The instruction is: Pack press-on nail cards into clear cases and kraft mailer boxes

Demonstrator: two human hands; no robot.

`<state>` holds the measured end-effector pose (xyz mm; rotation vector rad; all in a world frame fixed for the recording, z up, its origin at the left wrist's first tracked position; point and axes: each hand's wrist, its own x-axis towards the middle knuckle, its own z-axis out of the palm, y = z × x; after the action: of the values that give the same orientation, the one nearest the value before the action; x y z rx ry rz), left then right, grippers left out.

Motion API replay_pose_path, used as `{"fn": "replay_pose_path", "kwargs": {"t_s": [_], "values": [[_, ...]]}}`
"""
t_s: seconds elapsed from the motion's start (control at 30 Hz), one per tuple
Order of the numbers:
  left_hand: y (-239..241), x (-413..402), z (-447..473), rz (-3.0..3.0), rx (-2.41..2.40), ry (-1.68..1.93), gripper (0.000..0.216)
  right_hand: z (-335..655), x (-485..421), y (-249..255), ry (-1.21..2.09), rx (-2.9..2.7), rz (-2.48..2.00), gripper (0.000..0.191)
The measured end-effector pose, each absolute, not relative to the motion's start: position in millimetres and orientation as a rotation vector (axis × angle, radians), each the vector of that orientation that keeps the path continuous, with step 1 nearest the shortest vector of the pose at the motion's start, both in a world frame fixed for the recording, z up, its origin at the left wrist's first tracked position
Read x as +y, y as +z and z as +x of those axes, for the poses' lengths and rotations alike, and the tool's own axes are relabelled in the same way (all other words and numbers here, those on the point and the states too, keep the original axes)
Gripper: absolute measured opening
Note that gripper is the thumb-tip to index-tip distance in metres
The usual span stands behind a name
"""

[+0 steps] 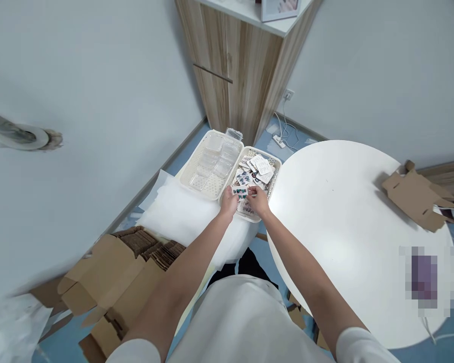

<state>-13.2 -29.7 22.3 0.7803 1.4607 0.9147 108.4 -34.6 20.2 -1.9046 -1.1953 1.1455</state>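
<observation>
My left hand (229, 201) and my right hand (258, 199) meet over the near end of a cream perforated basket (274, 176). Between them they pinch a small card with dark pieces on it (239, 191), one hand at each end. Several similar small cards and packets (255, 169) fill that basket. Touching its left side is a second cream basket (196, 164) that holds several clear plastic cases (219, 156). Both baskets rest on a pile of white foam sheets (177, 209).
A round white table (344, 222) stands to the right, with a flattened cardboard box (416, 194) at its far edge. Folded cardboard boxes (113, 282) lie stacked at lower left. A wooden cabinet (238, 65) stands in the corner, with a power strip (279, 141) on the blue floor.
</observation>
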Motion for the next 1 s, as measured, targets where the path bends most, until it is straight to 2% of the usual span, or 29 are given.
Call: {"fn": "replay_pose_path", "kwargs": {"t_s": [0.13,0.27,0.43,0.8,1.0], "values": [[50.1,-51.9,-11.0,0.829,1.429,0.987,0.06,112.6,-61.0,47.7,1.177,-0.978,-1.746,0.028],[70.7,-81.8,-8.1,0.847,1.316,1.052,0.053,125.1,-98.2,76.4,1.225,-0.77,-1.556,0.034],[78.9,-126.6,5.8,0.956,1.071,0.932,0.049,147.1,-157.1,99.6,1.178,-0.655,-1.511,0.035],[61.1,-208.6,92.5,1.562,0.854,0.576,0.061,224.8,-293.6,88.9,0.854,-0.549,-1.745,0.034],[50.9,-236.3,145.8,1.753,0.843,0.503,0.059,271.0,-340.8,70.6,0.914,-0.55,-1.73,0.045]]}}
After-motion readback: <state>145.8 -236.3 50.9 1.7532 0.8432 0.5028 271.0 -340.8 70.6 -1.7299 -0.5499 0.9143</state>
